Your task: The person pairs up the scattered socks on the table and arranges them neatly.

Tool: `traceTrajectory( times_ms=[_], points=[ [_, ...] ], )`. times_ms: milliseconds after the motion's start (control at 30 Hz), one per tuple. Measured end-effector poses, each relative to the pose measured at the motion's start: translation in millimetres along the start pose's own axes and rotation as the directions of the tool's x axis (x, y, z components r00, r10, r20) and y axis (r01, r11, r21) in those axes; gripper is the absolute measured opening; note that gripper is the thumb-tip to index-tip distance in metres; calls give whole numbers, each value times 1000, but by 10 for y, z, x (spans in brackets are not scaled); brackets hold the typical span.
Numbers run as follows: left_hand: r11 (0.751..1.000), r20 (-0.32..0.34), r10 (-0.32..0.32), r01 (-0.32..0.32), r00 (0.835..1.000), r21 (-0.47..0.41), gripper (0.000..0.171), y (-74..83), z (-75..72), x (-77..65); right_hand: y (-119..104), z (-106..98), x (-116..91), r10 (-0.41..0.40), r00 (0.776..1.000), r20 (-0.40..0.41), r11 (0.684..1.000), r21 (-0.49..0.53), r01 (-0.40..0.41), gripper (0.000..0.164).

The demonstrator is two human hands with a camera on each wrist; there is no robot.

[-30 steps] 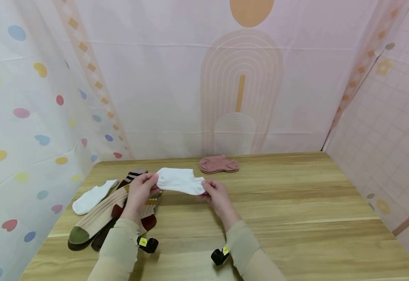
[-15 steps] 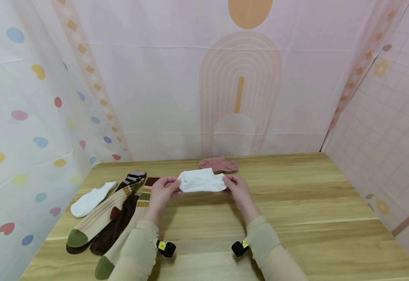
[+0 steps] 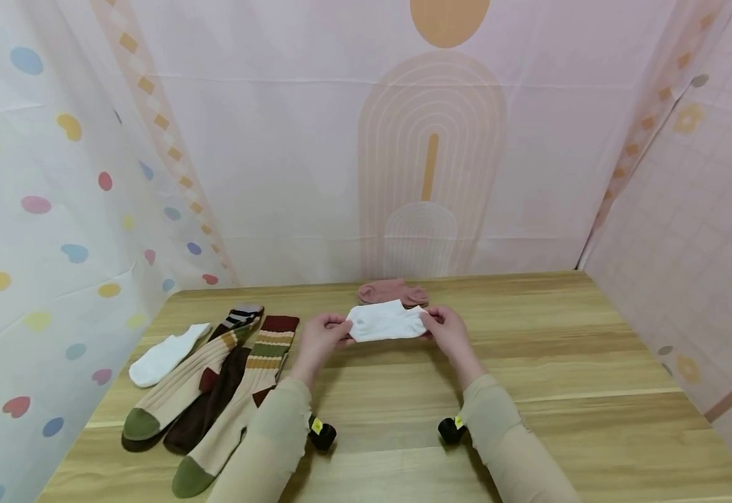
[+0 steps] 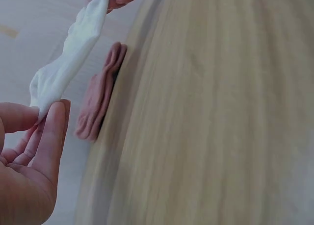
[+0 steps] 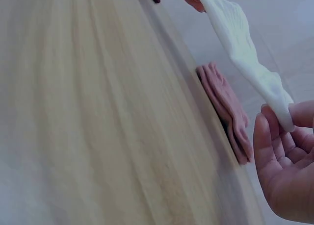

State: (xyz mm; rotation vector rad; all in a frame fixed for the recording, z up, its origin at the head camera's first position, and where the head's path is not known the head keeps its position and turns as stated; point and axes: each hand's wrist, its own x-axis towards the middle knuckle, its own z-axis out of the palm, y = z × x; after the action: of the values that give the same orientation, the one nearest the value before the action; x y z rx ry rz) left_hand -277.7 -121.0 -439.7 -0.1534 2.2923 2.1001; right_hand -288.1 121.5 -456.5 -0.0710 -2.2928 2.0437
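Observation:
A white ankle sock (image 3: 386,321) is stretched level between both hands, held up over the table. My left hand (image 3: 322,342) pinches its toe end between thumb and fingers, as the left wrist view also shows on the sock (image 4: 68,63). At the other end, my right hand (image 3: 450,335) pinches the sock near its opening. Behind it lie the folded pink ankle socks (image 3: 381,290) near the table's back edge, partly overlapped by the white one in the head view.
Another white ankle sock (image 3: 167,356) lies at the left of the wooden table (image 3: 561,391). Beside it are long ribbed socks: a cream one with a green toe (image 3: 177,388), a dark brown one (image 3: 215,398) and a striped one (image 3: 268,356). Patterned cloth (image 3: 278,175) hangs behind.
Both hands have carried the white sock to the right, from beside the long socks to in front of the pink ones. The striped sock at the left is now more exposed.

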Motion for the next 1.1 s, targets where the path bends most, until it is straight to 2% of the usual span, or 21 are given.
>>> traceTrajectory(
  times_ms=[67, 200, 433, 633, 867, 1100],
  points=[
    [1000, -20, -12, 12, 1000, 2, 20, -66, 42, 95, 2, -21, 34, 7, 1000, -3, 999, -33, -7, 16],
    [1000, -27, -31, 31, 999, 3, 18, -90, 112, 175, 18, -48, 84, 21, 1000, -5, 995, -94, -21, 15],
    [997, -15, -41, 42, 999, 68, 14, -106, 178, 224, 45, -68, 141, -8, 1000, -7, 978, -207, 7, 14],
    [989, -17, -67, 68, 998, 129, 10, -114, 193, 247, 67, -66, 195, 27, 1000, 9, 949, -314, -23, 14],
    [968, -24, -22, 27, 999, 248, 7, -132, 195, 279, 57, -79, 210, 35, 999, 23, 914, -405, -23, 11],
    [939, -19, 3, 4, 1000, 343, 4, -157, 203, 312, 62, -115, 210, 62, 997, 40, 907, -419, -39, 11]
  ],
)
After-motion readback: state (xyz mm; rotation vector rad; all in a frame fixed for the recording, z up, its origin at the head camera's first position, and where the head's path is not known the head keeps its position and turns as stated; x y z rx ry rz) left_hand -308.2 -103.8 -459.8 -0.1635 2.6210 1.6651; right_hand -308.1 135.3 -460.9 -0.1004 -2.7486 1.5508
